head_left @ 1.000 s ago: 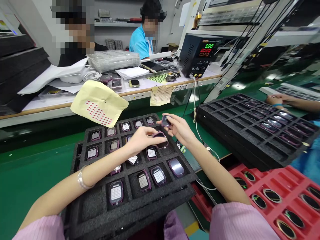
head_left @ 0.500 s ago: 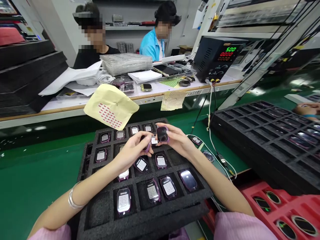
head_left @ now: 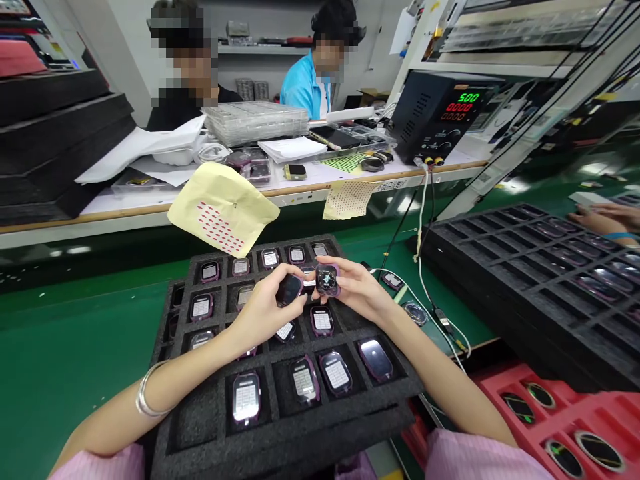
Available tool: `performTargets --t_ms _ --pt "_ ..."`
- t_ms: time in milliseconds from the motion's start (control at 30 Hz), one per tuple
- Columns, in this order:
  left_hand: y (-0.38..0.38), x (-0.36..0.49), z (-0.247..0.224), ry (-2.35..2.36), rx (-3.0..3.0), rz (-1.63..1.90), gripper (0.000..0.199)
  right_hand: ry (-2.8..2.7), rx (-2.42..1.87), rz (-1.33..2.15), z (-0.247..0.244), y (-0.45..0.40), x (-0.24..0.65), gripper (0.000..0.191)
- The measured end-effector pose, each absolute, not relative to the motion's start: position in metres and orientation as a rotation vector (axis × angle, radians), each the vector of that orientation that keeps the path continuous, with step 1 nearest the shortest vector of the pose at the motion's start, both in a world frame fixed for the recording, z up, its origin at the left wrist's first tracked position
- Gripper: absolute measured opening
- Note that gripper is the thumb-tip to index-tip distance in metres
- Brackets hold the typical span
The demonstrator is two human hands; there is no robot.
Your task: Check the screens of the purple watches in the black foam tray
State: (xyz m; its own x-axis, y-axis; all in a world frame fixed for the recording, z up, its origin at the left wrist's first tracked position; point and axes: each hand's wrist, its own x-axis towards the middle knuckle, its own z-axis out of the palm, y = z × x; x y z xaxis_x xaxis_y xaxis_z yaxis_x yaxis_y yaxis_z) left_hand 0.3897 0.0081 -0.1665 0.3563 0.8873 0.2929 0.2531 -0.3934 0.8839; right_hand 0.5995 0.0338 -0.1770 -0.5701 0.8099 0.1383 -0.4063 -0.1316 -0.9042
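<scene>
My left hand [head_left: 273, 300] grips a smartwatch case [head_left: 290, 290] with a dark screen, its fingers and thumb closed round the edge. In my right hand [head_left: 357, 287] is a second smartwatch case [head_left: 327, 280], purple at the rim, with its screen lit and showing a watch face. Both are held side by side above a black foam tray [head_left: 200, 420]. Several purple-rimmed watch cases sit in its compartments, such as the watch case [head_left: 247, 398] at the front; most show a pale printed label on the screen. My forearms hide some compartments.
A shelf ahead carries a black power supply [head_left: 440, 120], clear plastic trays [head_left: 257, 123] and papers. A yellow sheet [head_left: 223, 210] hangs off its edge. Right are another foam tray [head_left: 500, 280], a red tray [head_left: 560, 413] and cables [head_left: 440, 313]. Two people sit opposite; a co-worker's hands [head_left: 607, 220] appear far right.
The screen of the watch in my right hand has gone from dark to lit. My left hand has turned, so its watch's dark screen now faces me. The co-worker's hands have moved further into view.
</scene>
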Motion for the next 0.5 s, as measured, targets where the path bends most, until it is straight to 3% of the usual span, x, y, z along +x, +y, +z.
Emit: performTargets --t_ms 500 --pt "0.0072 0.3873 -0.1630 1.030 1.918 0.967 0.020 -1.311 -0.521 1.765 -0.1780 0.0309 0.6013 0.036"
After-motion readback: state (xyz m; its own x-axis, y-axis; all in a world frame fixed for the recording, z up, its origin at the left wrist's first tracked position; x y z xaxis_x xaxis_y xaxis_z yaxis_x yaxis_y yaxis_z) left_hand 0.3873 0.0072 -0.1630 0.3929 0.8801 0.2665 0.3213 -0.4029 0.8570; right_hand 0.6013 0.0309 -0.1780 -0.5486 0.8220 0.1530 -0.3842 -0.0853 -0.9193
